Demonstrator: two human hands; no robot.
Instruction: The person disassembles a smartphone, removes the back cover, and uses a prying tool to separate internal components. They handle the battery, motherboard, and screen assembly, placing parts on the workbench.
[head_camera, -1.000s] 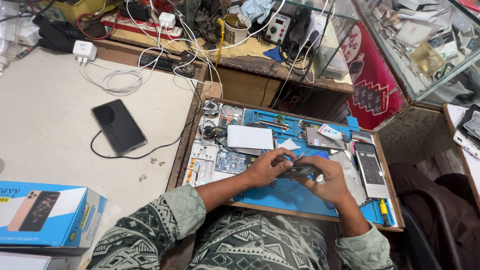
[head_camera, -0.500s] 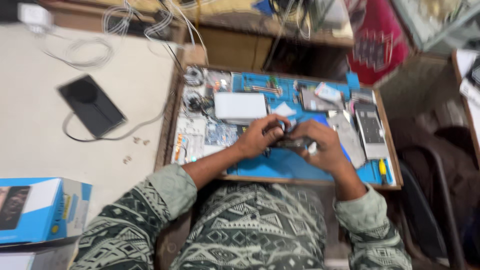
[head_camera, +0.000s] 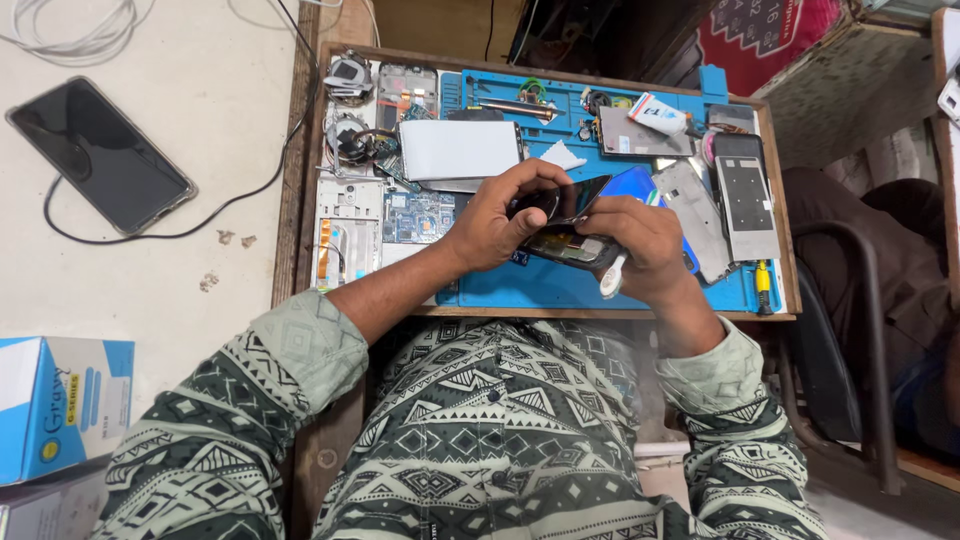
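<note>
Lifting away from the dismantled phone body (head_camera: 570, 247), the dark screen panel (head_camera: 575, 198) is now raised where it earlier lay flat. It is pinched by the left hand (head_camera: 495, 220); the body is clamped in the right hand (head_camera: 645, 245) above the blue repair mat (head_camera: 520, 285), so separation appears underway.

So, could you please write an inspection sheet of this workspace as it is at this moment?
Surface: blue repair mat in a wooden tray, beside a pale tabletop.
Job's things: dark opened phone, its screen lifted at an angle.
Clutter: white flat panel, circuit boards, phone back covers, small white tube, yellow-handled screwdriver.
Grippers: left hand and right hand both grip the phone.
Cables: black cable running to a black phone; white coil.
Surroundings: blue box, dark chair.
</note>
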